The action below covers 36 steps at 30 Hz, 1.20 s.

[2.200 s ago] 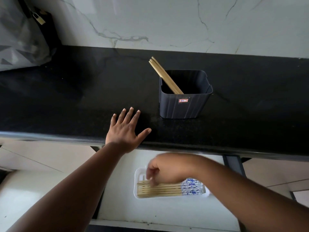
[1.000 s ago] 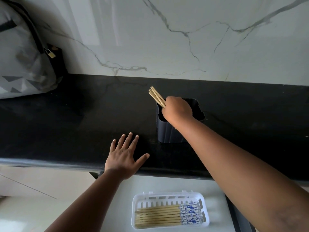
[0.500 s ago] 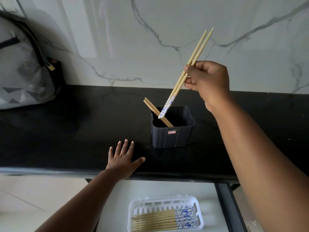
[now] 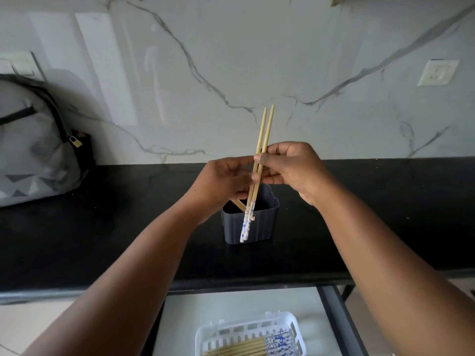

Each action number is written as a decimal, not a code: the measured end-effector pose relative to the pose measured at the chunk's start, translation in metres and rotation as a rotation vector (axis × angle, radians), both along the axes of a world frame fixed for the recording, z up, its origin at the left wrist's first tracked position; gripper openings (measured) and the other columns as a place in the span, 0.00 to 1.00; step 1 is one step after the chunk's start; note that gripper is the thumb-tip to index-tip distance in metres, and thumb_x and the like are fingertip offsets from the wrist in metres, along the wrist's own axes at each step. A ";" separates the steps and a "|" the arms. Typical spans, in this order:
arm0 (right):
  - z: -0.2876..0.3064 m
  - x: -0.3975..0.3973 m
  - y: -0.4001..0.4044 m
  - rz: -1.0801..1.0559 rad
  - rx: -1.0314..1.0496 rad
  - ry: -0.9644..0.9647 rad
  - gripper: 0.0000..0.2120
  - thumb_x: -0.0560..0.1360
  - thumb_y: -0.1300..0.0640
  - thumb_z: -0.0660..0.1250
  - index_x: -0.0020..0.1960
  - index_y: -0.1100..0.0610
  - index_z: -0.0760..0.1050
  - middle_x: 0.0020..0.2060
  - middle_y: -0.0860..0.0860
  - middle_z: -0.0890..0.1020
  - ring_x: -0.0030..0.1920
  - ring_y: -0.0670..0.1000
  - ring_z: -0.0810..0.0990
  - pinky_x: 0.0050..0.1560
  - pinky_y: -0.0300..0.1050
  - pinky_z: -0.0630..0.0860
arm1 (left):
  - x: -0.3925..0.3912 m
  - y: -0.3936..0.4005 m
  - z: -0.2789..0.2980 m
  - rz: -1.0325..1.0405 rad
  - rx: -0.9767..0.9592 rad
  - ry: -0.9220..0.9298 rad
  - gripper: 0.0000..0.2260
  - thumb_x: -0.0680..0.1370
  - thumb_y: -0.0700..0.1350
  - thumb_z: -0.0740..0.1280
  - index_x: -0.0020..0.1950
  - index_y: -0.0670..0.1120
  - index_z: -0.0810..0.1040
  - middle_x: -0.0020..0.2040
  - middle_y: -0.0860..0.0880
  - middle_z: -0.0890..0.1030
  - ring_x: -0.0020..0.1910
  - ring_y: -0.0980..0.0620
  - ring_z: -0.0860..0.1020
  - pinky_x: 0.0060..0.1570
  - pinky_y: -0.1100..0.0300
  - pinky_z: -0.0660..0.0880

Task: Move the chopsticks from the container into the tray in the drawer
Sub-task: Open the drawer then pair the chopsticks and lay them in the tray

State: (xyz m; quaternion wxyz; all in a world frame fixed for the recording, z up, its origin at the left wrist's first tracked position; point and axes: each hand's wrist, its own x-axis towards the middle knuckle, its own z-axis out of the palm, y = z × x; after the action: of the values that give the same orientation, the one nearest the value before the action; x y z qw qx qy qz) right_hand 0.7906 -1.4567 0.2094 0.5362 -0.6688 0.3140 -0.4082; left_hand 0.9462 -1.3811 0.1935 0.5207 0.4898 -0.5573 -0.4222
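A pair of wooden chopsticks (image 4: pixel 262 136) with blue-and-white ends stands nearly upright in the air above the dark grey container (image 4: pixel 259 226) on the black counter. My right hand (image 4: pixel 290 168) pinches the pair at mid-length. My left hand (image 4: pixel 223 183) is raised beside it, its fingers curled around the same pair from the left. A tip of another chopstick (image 4: pixel 237 203) shows inside the container. Below, the white tray (image 4: pixel 232 332) in the open drawer holds several chopsticks lying flat.
A grey backpack (image 4: pixel 30 145) with a small padlock leans on the marble wall at the left of the black counter (image 4: pixel 102 227). A wall socket (image 4: pixel 437 72) is at the upper right. The drawer's dark right rail (image 4: pixel 339 322) runs beside the tray.
My left hand has lifted off the counter and joined my right hand on the pair. The pair has come down and turned more upright, in front of the container.
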 end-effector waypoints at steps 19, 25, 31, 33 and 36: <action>-0.004 -0.004 0.032 -0.068 0.071 -0.067 0.08 0.71 0.63 0.74 0.50 0.61 0.82 0.35 0.52 0.86 0.35 0.53 0.86 0.33 0.39 0.80 | -0.019 0.008 -0.013 0.104 0.013 -0.011 0.13 0.79 0.35 0.65 0.57 0.51 0.80 0.50 0.35 0.84 0.49 0.38 0.83 0.49 0.46 0.82; -0.011 -0.001 0.036 -0.103 0.050 -0.101 0.05 0.72 0.65 0.73 0.44 0.55 0.83 0.33 0.51 0.86 0.32 0.50 0.85 0.32 0.39 0.80 | -0.019 0.006 -0.019 0.140 -0.013 -0.022 0.14 0.79 0.35 0.64 0.57 0.51 0.81 0.46 0.37 0.85 0.47 0.39 0.84 0.48 0.47 0.82; -0.016 0.000 0.034 -0.138 0.034 -0.057 0.12 0.73 0.65 0.73 0.53 0.54 0.80 0.34 0.49 0.85 0.32 0.49 0.85 0.33 0.39 0.80 | -0.024 0.005 -0.028 0.147 -0.052 -0.070 0.13 0.79 0.35 0.65 0.59 0.49 0.80 0.46 0.39 0.85 0.46 0.43 0.85 0.46 0.51 0.82; -0.019 -0.003 0.032 -0.137 0.054 -0.020 0.15 0.72 0.65 0.73 0.57 0.58 0.78 0.35 0.50 0.85 0.32 0.50 0.85 0.32 0.39 0.80 | -0.025 0.005 -0.034 0.155 -0.051 -0.093 0.11 0.79 0.36 0.66 0.56 0.50 0.81 0.46 0.40 0.85 0.46 0.43 0.85 0.47 0.49 0.82; -0.024 -0.007 0.029 -0.121 0.124 0.025 0.16 0.71 0.65 0.74 0.57 0.58 0.77 0.33 0.50 0.85 0.32 0.50 0.85 0.30 0.39 0.79 | -0.027 0.004 -0.043 0.175 -0.040 -0.124 0.10 0.78 0.37 0.67 0.52 0.51 0.82 0.46 0.42 0.85 0.45 0.44 0.85 0.47 0.49 0.82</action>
State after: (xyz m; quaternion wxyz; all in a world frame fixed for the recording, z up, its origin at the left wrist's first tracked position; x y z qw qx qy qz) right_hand 0.7834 -1.4278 0.1853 0.5469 -0.6193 0.3851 -0.4112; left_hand 0.9192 -1.3775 0.1501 0.5300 0.5512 -0.5519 -0.3327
